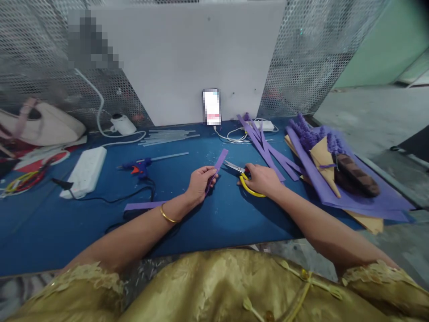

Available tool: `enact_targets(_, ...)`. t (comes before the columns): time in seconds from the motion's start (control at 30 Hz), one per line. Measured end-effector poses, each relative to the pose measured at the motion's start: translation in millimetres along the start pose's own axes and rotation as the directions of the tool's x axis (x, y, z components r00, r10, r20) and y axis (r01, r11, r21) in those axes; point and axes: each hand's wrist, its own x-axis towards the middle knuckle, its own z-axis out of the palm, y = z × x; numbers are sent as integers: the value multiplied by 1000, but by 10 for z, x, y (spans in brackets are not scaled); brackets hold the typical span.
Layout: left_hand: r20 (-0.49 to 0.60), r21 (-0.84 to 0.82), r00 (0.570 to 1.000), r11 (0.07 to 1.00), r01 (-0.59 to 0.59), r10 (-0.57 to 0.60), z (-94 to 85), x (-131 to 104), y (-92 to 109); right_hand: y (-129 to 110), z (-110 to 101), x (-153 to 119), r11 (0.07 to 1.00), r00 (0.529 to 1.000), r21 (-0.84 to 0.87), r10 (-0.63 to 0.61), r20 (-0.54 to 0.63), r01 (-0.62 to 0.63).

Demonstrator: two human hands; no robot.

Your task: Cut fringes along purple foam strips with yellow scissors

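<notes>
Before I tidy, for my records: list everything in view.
Flat table: 1, blue, centre
Metal scissors: 1, silver, yellow, centre
Flat strips: several, purple, centre, left, right
Glue gun: 1, blue, left
Thin sticks: several, translucent, back
Power strip: 1, white, left
Curved handbag: 1, beige, left
Upright phone: 1, black, back
Flower spikes: several, purple, right
Ridged block: 1, brown, right
Flat board: 1, white, back
Cables: several, multicoloured, left, back
Satin garment: 1, gold, front
Bangle: 1, gold, worn left
Left hand: 1, holding strip
Right hand: 1, holding scissors

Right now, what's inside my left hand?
A purple strip is pinched in your left hand, with one end showing beyond your grip, near the scissors. The gripped part is covered, so anything else inside can't be made out.
</notes>
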Motion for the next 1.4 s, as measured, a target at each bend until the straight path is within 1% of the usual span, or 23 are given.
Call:
enact_targets(0.07,7,32,1000,999,25,-25,-1,23,-19,16,40,33,999,1000,36,22,-6,-22)
enact_targets(0.17,13,48,999,998,41,-42,-3,32,-24,56,59,68,993,1000,116,21,-19,-19)
enact_targets(0.27,1,18,1000,1000,18,-18,-13,-28,16,118,24,77,975,999,224,7,-32,1)
enact_targets(0.33,-12,-25,1000,999,-23,23,-26,-103,78,161,-10,74,951,999,307,-20,-29,28)
enact_targets(0.47,-52,-133,990,982,-137,131,-64,-264,264,189,-57,42,860,992,496,-127,-17,119)
enact_targets(0.57,-80,-179,983,968,-176,164,-95,-340,379,145,-77,-19,768,981,619,-195,-21,165)
enact_targets(0.63,-92,-196,983,965,-174,159,-112,-367,412,103,-94,-72,713,975,678,-222,-20,176)
enact_targets(0.73,-101,-211,988,968,-139,120,-126,-384,404,57,-124,-150,647,969,745,-248,4,163)
enact_targets(0.9,-108,-227,993,971,-68,44,-144,-364,355,32,-142,-243,580,963,808,-262,61,107)
enact_targets(1.0,-114,-241,993,970,-35,7,-164,-354,351,20,-154,-277,570,969,819,-232,88,63)
enact_targets(1.07,-112,-250,994,968,-9,-20,-172,-366,355,10,-166,-289,585,970,809,-218,104,45)
enact_targets(1.23,-70,-265,994,962,61,-82,-158,-429,359,-18,-178,-309,626,945,778,-278,172,42)
enact_targets(1.3,-80,-257,993,964,60,-83,-150,-442,357,-32,-166,-323,646,937,760,-301,177,64)
enact_targets(1.4,-96,-238,993,970,51,-75,-148,-444,351,-49,-142,-351,679,938,723,-320,133,129)
